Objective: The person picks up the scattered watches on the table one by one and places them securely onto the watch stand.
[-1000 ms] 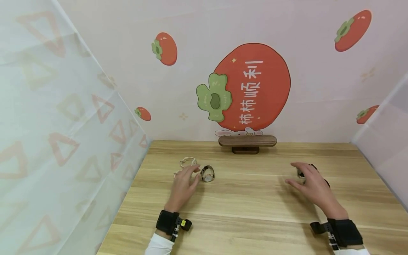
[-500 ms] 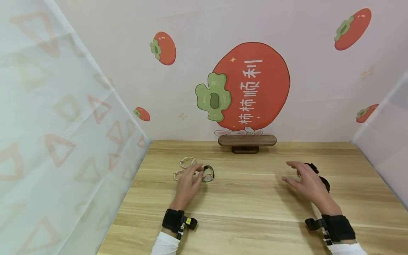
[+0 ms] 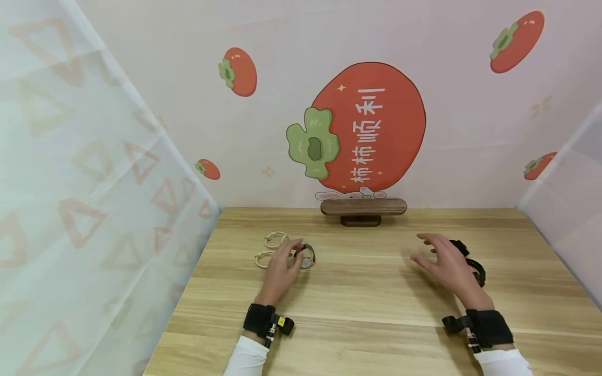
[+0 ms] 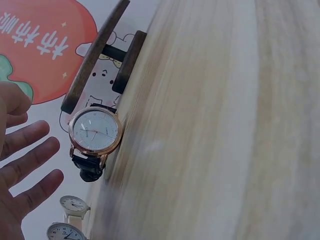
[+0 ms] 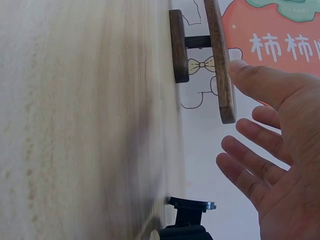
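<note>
My left hand (image 3: 281,271) hovers beside a wristwatch with a dark strap, a white dial and a rose-gold case (image 4: 95,131). Its loosely bent fingers are apart from the watch in the left wrist view; in the head view they partly cover it. Behind and left of that hand lie two pale-strapped watches, the farther one (image 3: 276,239) and the nearer one (image 3: 263,258). On the right, my right hand (image 3: 449,269) is held above the table with spread fingers and nothing in it. Two black watches, one farther (image 3: 461,247) and one nearer (image 3: 478,272), lie partly hidden behind it.
A dark wooden stand (image 3: 363,207) with a rounded bar on a short base stands at the table's back edge, between the hands. Behind the wood-grain table (image 3: 367,313) hangs a white backdrop (image 3: 263,136) printed with persimmons. Pale printed sheets (image 3: 94,250) close off the sides.
My left hand has shifted right and slightly forward, closer to the dark-strapped watch. The right hand has drifted left and a little forward, uncovering more of the black watches.
</note>
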Motion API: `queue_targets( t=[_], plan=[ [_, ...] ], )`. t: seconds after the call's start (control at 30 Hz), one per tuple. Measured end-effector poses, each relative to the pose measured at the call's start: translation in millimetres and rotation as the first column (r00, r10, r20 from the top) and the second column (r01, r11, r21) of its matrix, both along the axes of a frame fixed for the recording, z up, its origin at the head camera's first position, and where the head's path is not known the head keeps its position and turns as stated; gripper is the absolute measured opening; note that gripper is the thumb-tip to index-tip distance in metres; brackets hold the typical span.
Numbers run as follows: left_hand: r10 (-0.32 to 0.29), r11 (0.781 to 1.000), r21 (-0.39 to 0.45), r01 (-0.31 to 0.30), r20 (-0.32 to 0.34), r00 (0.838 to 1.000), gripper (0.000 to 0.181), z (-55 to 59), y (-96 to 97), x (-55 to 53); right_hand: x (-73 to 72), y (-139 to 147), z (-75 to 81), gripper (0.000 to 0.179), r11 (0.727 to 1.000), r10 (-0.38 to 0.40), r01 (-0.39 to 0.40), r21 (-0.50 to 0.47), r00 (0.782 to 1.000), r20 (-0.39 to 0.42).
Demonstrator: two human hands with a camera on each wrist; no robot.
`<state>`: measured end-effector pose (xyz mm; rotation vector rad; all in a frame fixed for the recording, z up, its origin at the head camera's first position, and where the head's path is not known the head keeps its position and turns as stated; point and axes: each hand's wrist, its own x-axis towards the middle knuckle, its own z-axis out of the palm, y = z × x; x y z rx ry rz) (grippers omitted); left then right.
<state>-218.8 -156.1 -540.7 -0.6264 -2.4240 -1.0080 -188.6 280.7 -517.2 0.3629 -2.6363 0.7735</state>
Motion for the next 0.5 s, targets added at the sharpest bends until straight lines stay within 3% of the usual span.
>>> queue_targets(
  t=[0.5],
  plan=[
    [-0.002, 1.0, -0.012, 0.003, 0.164, 0.987, 0.044, 2.8, 4.6, -7.9, -17.6, -3.1, 0.7, 0.063, 0.999, -0.008, 0.01, -0.044, 0.999, 0.032]
  ],
)
